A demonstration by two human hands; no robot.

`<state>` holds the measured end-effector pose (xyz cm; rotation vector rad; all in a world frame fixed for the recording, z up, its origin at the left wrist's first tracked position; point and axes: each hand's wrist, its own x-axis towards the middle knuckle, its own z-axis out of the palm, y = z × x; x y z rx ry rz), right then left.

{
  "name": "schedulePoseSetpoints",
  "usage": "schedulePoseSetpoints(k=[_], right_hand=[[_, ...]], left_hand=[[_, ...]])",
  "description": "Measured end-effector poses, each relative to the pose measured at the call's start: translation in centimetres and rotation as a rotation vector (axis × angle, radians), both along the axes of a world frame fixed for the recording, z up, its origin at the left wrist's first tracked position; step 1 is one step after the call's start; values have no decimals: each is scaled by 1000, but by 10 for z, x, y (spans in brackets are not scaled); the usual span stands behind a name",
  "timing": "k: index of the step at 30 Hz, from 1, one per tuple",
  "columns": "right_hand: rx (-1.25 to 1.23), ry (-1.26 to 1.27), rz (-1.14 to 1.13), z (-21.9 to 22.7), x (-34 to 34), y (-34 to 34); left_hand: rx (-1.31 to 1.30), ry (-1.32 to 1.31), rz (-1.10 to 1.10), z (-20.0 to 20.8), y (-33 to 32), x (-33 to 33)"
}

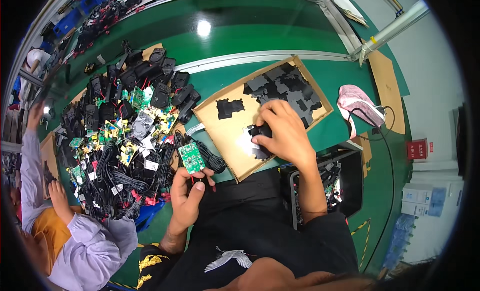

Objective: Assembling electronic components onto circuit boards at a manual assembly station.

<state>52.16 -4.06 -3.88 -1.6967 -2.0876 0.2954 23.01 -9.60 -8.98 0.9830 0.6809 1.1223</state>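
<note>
My left hand (187, 197) is closed round the lower end of a green circuit board (191, 157), held upright near the tray's left corner. Black cable lies beside the board, with a bit of red wire at my fingers. Over the shallow cardboard tray (220, 133), my right hand (282, 131) pinches a black cut-out sheet piece (261, 132) with thumb and fingers; part of that piece is hidden by the hand. Another black cut-out piece (230, 108) lies flat on the tray's bare left side, and several overlapping black pieces (285, 86) fill its far right part.
A heap of black plastic housings (162, 93), boards and black cables (125, 176) covers the table to the left. Below my right forearm stands a black bin (352, 183) with boards inside. A pink cloth item (357, 106) lies right of the tray. A co-worker's sleeve (92, 246) is at left.
</note>
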Motion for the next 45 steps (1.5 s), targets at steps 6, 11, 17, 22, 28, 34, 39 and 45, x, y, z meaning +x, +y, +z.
schedulePoseSetpoints(k=[6, 11, 17, 22, 28, 34, 39, 45], right_hand=[[-53, 605, -160, -10, 7, 14], [-64, 1148, -209, -14, -7, 5], [-75, 1491, -141, -16, -55, -23], [10, 1096, -14, -27, -91, -67], [83, 867, 9, -24, -88, -65], [102, 977, 131, -22, -91, -53], [37, 877, 92, -19, -103, -56], [-6, 807, 134, -18, -104, -57]], left_hand=[[33, 67, -84, 1, -5, 2], [37, 3, -55, -2, -3, 5], [33, 94, 16, -1, -6, 14], [24, 47, -60, -3, 10, 21], [96, -30, -219, -7, 17, 7], [7, -135, -303, -5, 17, 4], [-71, -134, -344, -3, 15, -2], [-93, -30, -325, -5, 14, -5]])
